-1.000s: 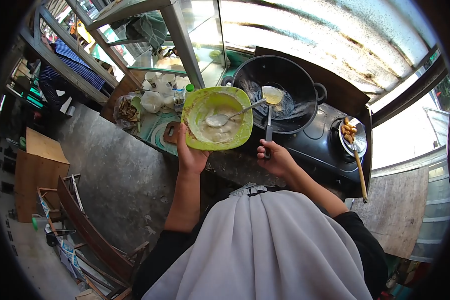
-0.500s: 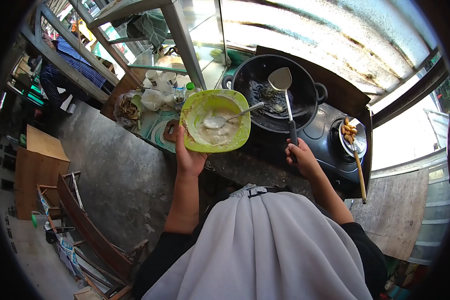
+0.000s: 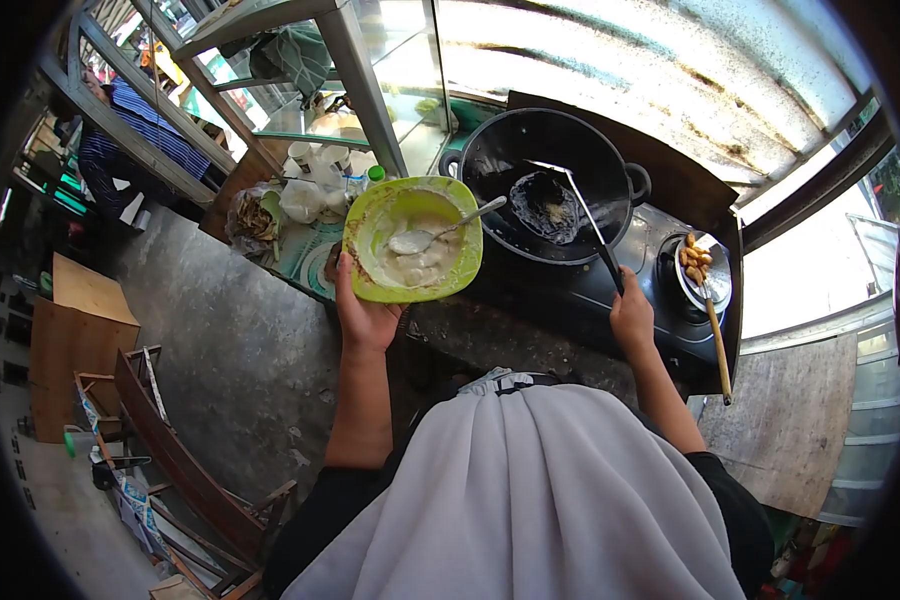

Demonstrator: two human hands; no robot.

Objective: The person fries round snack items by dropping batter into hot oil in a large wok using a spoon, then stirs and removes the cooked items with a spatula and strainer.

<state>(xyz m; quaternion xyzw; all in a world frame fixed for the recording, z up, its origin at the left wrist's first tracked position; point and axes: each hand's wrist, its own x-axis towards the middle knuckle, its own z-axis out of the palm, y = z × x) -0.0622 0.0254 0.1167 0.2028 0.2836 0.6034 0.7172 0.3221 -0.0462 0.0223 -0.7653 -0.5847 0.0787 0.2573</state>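
Observation:
My left hand (image 3: 367, 318) holds a green bowl (image 3: 361, 230) by its near left edge. Inside the bowl are pale batter (image 3: 432, 262) and a metal spoon (image 3: 410, 243), its handle resting over the right rim. My right hand (image 3: 631, 312) is closed round the dark handle of a spatula (image 3: 592, 222). The spatula's blade is seen nearly edge-on, tilted inside the black wok (image 3: 490, 150). Dark-looking oil with a small pale patch lies at the wok's bottom.
Right of the wok, a strainer with a wooden handle (image 3: 718, 350) holds browned fried pieces (image 3: 694, 258) over a stove (image 3: 650, 245). Cups, plastic bags and a green-capped bottle (image 3: 376, 174) stand beyond the bowl. A glass case (image 3: 410, 70) rises behind. A person in stripes (image 3: 155, 125) is far left.
The green bowl and my left hand have shifted slightly left. My right hand has moved right, and the spatula has turned edge-on, its blade lower and further left in the wok.

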